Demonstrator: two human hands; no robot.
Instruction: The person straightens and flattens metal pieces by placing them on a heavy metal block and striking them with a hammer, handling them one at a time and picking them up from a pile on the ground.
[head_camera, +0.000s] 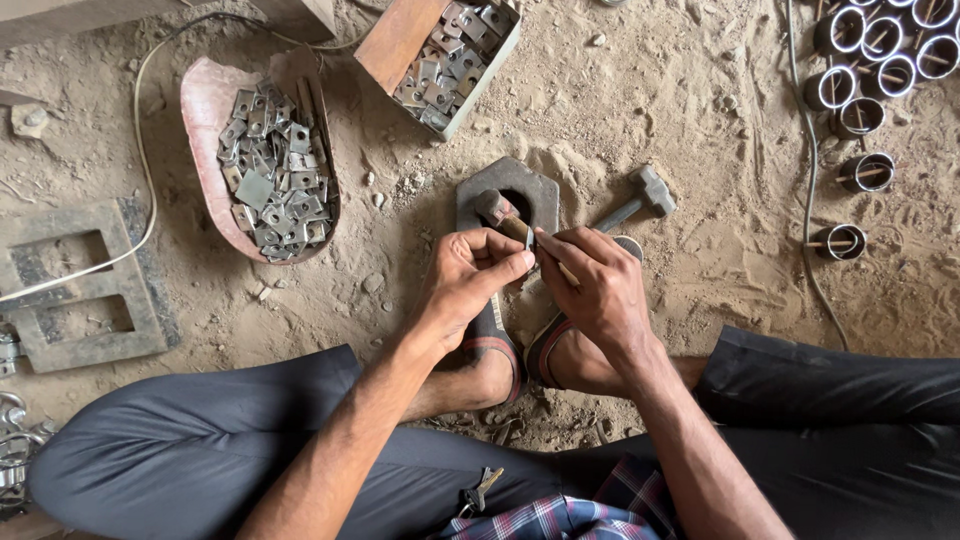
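Directly above the octagonal steel block (507, 200), your left hand (465, 280) and right hand (598, 285) both pinch one small metal piece (520, 232), fingers narrow, hammer (640, 197) lying just right.

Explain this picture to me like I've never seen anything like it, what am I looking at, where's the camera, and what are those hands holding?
The single picture comes from a camera worn on a person's head, looking straight down. The person sits on sandy ground with feet drawn in. Both bare hands meet in the middle: the left hand and right hand together pinch a small flat metal piece over a heavy iron block with a hole in it. A hammer lies just beyond, untouched. To the left, a shallow pan holds a heap of small metal plates; a rusty box above holds more. At upper right stand short metal rings. A flat metal frame lies far left.
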